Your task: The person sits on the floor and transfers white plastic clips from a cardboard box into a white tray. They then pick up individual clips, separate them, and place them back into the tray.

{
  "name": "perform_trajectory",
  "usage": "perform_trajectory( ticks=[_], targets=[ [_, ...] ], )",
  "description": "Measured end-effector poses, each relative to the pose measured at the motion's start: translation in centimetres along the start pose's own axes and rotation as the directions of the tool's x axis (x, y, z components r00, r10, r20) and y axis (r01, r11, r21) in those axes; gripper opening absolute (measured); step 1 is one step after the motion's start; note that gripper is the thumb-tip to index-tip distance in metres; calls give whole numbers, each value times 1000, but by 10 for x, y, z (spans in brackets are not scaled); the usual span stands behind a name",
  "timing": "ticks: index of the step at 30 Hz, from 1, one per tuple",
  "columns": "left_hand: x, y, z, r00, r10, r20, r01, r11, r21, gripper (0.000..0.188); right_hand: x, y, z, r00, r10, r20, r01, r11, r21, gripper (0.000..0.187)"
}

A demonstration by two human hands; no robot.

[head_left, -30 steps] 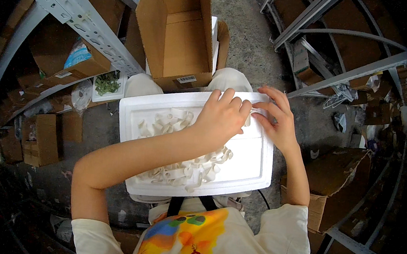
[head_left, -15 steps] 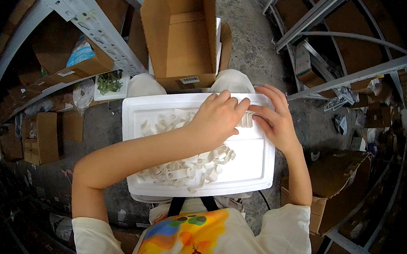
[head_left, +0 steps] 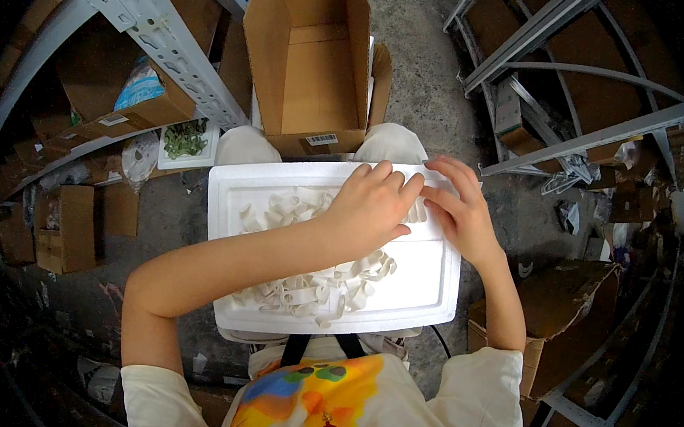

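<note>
A shallow white foam tray point(head_left: 423, 295) rests across my lap, with a loose pile of white curved plastic pieces point(head_left: 305, 290) on its left half. At the far right corner, similar white pieces point(head_left: 417, 212) stand side by side in a short row. My left hand point(head_left: 370, 207) reaches over the pile and closes on this row, fingers bent and thumb nearer me; its palm hides part of what it grips. My right hand point(head_left: 461, 214) is at the row's right end, fingers curved but apart, with index finger and thumb beside the pieces.
An open cardboard box point(head_left: 316, 77) stands just beyond my knees. Metal shelving point(head_left: 163, 42) with cartons rises at left, and another rack point(head_left: 594, 128) at right. A white tray of green pieces point(head_left: 184, 143) lies at left. A worn carton point(head_left: 561, 308) sits by my right elbow.
Both hands stay at the row of white pieces, with only small finger movements. The view has shifted slightly, so the tray and box appear a little lower.
</note>
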State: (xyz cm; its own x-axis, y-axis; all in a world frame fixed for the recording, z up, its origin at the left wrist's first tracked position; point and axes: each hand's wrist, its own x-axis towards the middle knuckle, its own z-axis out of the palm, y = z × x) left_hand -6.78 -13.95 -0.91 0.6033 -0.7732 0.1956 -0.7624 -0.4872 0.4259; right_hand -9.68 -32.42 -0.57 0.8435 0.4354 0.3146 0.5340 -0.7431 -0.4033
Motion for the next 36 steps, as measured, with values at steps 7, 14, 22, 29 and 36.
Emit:
perform_trajectory(
  ticks=[7,14,22,29,36],
  targets=[
    [-2,3,-5,999,-33,6,33,999,-9,72,-1,-12,-17,996,-18,83,15,999,39,46],
    [-13,6,-26,997,-84,3,84,996,-25,80,6,-18,-11,980,-104,167,105,994,4,55],
    [-31,-2,-46,984,-178,12,179,981,-81,81,12,-14,-1,978,-177,112,186,979,-81,50],
    [-35,-4,-44,984,-179,-4,177,977,-120,80,11,-12,5,982,-155,107,156,988,-6,50],
    [-35,-3,-34,989,-149,5,148,975,-165,56,9,-18,6,993,-109,39,110,993,-32,52]
  ],
)
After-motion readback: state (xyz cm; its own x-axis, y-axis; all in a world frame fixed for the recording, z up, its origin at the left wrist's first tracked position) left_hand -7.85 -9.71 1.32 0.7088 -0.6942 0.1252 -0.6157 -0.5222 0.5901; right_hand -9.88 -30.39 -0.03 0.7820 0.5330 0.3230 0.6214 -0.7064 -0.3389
